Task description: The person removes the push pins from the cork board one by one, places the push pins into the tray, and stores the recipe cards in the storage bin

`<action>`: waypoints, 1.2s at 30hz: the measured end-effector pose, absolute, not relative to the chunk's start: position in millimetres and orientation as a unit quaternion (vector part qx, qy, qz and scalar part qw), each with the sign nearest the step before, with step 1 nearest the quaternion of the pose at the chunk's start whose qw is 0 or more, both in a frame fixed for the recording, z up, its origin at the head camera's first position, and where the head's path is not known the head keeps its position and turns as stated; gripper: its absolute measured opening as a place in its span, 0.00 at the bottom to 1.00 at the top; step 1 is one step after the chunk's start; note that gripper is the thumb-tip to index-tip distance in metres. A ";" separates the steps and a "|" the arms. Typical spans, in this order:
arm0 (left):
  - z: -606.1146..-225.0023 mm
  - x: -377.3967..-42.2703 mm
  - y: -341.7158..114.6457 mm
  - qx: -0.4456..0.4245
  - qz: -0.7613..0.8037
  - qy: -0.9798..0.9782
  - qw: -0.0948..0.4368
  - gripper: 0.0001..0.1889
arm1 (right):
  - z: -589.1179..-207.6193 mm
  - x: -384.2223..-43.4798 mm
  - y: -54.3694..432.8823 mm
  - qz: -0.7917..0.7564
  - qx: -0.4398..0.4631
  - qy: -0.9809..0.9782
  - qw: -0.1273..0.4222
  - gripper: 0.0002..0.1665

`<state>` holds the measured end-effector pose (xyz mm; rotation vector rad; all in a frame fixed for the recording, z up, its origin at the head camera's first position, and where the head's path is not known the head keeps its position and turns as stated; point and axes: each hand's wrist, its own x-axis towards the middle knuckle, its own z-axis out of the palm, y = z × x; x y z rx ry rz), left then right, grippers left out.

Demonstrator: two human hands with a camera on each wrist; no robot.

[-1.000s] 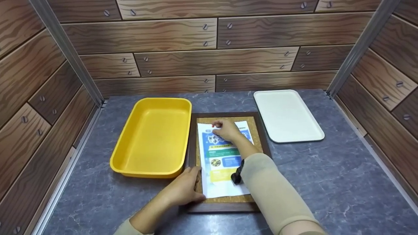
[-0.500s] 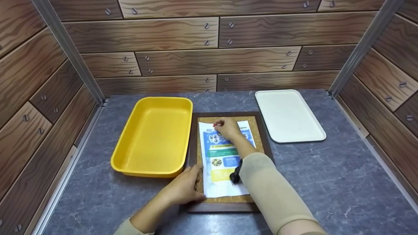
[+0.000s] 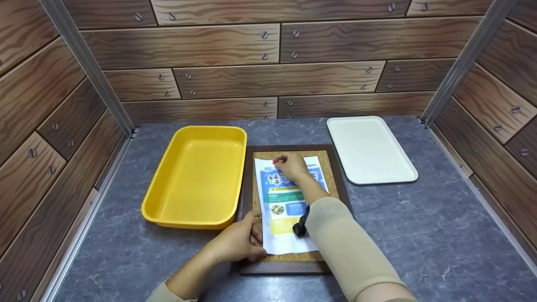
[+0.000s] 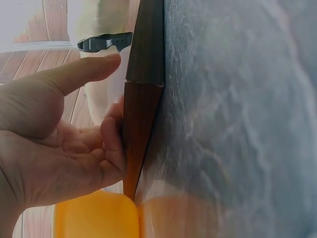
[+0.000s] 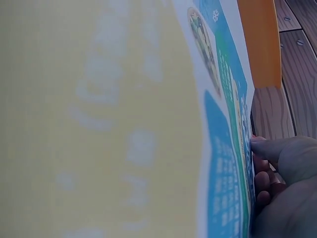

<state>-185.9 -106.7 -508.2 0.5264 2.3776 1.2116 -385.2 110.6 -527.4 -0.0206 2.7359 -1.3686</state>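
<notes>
A cork board (image 3: 331, 184) with a dark wooden frame (image 3: 289, 268) lies on the grey table. On it rests a printed poster sheet (image 3: 279, 243) with blue, green and yellow blocks. My right hand (image 3: 292, 165) pinches a small red push pin (image 3: 274, 162) at the sheet's upper left; its tip is hidden. Near the board's lower left corner, my left hand (image 3: 238, 240) rests over the frame, thumb and fingers apart, close to the sheet's edge. In the left wrist view, the fingers of that hand (image 4: 74, 134) touch the framed board (image 4: 141, 114).
A deep yellow tub (image 3: 195, 180) stands just left of the board. To the right, farther back, lies a shallow white tray (image 3: 371, 149). Wood-patterned walls (image 3: 235, 79) enclose the table at the back and sides. A black wrist strap device (image 3: 301, 226) hangs over the sheet.
My left hand has shifted slightly right toward the sheet's edge. The right hand stays at the sheet's upper left with the push pin, its wrist tilting a little.
</notes>
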 end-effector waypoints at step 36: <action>-510.7 -187.3 -108.7 0.202 0.416 0.860 0.216 0.49 | -526.2 -385.7 106.2 -0.415 0.023 0.909 0.036 0.06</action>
